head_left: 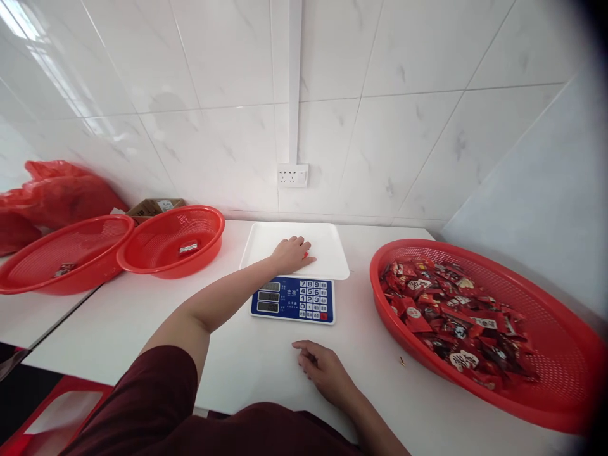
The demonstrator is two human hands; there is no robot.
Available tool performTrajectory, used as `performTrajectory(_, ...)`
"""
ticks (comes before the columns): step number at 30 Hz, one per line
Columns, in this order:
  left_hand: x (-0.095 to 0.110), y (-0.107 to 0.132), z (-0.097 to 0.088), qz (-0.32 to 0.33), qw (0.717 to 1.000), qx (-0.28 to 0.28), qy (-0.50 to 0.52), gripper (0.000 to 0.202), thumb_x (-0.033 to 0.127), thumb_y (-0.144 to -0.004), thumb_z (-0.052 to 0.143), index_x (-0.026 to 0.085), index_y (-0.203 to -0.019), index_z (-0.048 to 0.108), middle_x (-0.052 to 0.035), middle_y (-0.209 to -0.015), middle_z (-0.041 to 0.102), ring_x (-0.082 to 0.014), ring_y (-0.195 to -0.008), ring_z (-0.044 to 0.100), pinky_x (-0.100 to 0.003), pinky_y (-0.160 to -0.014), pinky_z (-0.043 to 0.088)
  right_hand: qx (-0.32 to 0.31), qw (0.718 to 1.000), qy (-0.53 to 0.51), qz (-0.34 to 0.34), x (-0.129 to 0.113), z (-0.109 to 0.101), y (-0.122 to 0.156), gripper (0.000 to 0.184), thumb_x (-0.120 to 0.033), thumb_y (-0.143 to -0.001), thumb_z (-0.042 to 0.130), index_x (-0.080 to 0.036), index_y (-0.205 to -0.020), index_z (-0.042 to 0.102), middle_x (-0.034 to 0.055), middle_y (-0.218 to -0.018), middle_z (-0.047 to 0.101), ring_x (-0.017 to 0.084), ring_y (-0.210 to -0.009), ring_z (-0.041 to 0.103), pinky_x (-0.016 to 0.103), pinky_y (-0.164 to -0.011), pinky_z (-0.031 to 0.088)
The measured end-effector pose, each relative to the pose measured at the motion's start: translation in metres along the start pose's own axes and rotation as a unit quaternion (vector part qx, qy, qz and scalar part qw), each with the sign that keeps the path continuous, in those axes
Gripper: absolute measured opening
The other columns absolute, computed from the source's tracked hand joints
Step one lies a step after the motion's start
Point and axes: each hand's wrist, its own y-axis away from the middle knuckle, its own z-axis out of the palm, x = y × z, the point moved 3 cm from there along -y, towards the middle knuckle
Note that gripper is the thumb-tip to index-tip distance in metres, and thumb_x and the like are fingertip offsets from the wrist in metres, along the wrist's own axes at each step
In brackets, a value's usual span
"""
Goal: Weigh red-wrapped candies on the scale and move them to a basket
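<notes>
My left hand reaches over the white tray of a digital scale, its fingers bent around a small red thing. Only a bit of red shows between thumb and fingers, so its kind is hidden. Below the tray is the scale's blue panel with number keys and small displays. My right hand rests on the white table in front of the scale, index finger stretched out and the others loosely bent, with nothing visible in it. To its right, a large red basket holds many red wrapped packets.
Two red baskets stand at the left: the nearer one has a small packet inside, as does the far-left one. Behind them are a cardboard box and red plastic bags. A socket is on the tiled wall.
</notes>
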Motion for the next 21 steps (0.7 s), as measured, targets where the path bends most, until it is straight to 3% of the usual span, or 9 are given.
performTrajectory(6, -0.011, -0.006, -0.002, -0.050, 0.991, 0.056, 0.114, 0.013, 0.033, -0.079, 0.056, 0.020, -0.080, 0.055, -0.0068, -0.088, 0.061, -0.0259, -0.087, 0.059, -0.038, -0.080, 0.043, 0.000, 1.000, 0.000, 0.000, -0.002, 0.000, -0.001, 0.031, -0.034, -0.078, 0.049, -0.032, -0.105, 0.065, 0.0007, -0.074, 0.060, 0.022, -0.067, 0.057, 0.037, -0.064, 0.049)
performTrajectory(10, -0.034, -0.010, -0.017, -0.128, 0.953, 0.149, 0.231, 0.015, 0.034, -0.081, 0.053, 0.020, -0.077, 0.051, -0.0027, -0.070, 0.059, -0.0174, -0.062, 0.057, -0.030, -0.062, 0.045, -0.003, 1.000, -0.001, 0.003, 0.000, 0.001, -0.001, 0.032, -0.035, -0.078, 0.048, -0.031, -0.105, 0.065, 0.0012, -0.074, 0.060, 0.023, -0.066, 0.057, 0.037, -0.063, 0.049)
performTrajectory(13, -0.065, -0.008, -0.040, -0.193, 0.903, 0.222, 0.312, 0.022, 0.038, -0.086, 0.045, 0.019, -0.074, 0.047, 0.0003, -0.060, 0.054, -0.0104, -0.044, 0.048, -0.025, -0.047, 0.041, 0.001, 1.000, 0.000, 0.006, 0.003, 0.000, -0.001, 0.031, -0.037, -0.078, 0.048, -0.032, -0.104, 0.064, 0.0010, -0.073, 0.060, 0.023, -0.065, 0.057, 0.037, -0.062, 0.049)
performTrajectory(16, -0.104, 0.006, -0.069, -0.246, 0.850, 0.301, 0.355, 0.026, 0.038, -0.085, 0.046, 0.019, -0.069, 0.042, 0.0024, -0.057, 0.049, -0.0069, -0.040, 0.042, -0.021, -0.043, 0.038, 0.003, 1.000, 0.005, 0.007, 0.006, 0.001, -0.002, 0.029, -0.040, -0.078, 0.049, -0.035, -0.102, 0.064, 0.0000, -0.073, 0.061, 0.024, -0.065, 0.058, 0.038, -0.062, 0.049)
performTrajectory(21, -0.162, 0.065, -0.114, -0.319, 0.787, 0.414, 0.326, 0.019, 0.033, -0.088, 0.042, 0.018, -0.076, 0.043, 0.0056, -0.055, 0.044, -0.0062, -0.043, 0.041, -0.020, -0.046, 0.037, -0.001, 1.000, 0.015, 0.010, 0.006, 0.001, -0.003, 0.028, -0.039, -0.078, 0.049, -0.036, -0.102, 0.064, -0.0003, -0.074, 0.061, 0.024, -0.067, 0.058, 0.039, -0.064, 0.049)
